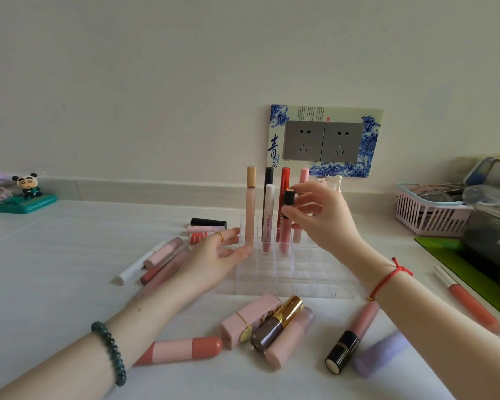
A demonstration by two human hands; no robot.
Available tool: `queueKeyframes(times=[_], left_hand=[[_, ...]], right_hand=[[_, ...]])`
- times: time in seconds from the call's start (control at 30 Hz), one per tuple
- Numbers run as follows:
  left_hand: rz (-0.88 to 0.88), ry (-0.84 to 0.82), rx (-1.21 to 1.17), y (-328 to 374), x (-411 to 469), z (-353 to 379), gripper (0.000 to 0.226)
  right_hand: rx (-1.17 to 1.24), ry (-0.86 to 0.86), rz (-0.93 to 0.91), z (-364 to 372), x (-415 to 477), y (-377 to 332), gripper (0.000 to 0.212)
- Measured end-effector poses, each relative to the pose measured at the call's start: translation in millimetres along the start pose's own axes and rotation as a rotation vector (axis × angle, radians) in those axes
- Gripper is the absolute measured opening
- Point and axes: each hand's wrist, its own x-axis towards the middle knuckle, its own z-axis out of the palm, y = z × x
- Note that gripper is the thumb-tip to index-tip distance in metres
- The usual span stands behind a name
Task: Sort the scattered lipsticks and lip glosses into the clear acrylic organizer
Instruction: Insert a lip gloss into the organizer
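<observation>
A clear acrylic organizer stands mid-table with several tall tubes upright in its back rows. My right hand pinches the black cap of a pink lip gloss that stands in a slot. With straight fingers, my left hand touches the organizer's left side beside a tall peach tube. Loose items lie around: a pink square lipstick, a gold-capped brown tube, a coral-ended pink tube, a black and gold lipstick, a lilac tube.
More glosses lie left of the organizer and behind it. An orange gloss lies at the right by a green mat. A pink basket stands back right, a panda figurine back left.
</observation>
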Motion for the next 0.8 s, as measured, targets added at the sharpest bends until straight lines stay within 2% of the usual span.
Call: queueKeyframes(times=[0.8], left_hand=[[0.025, -0.005, 0.011, -2.3, 0.4, 0.7, 0.065]], right_hand=[[-0.027, -0.048, 0.032, -0.8, -0.3, 4.3, 0.028]])
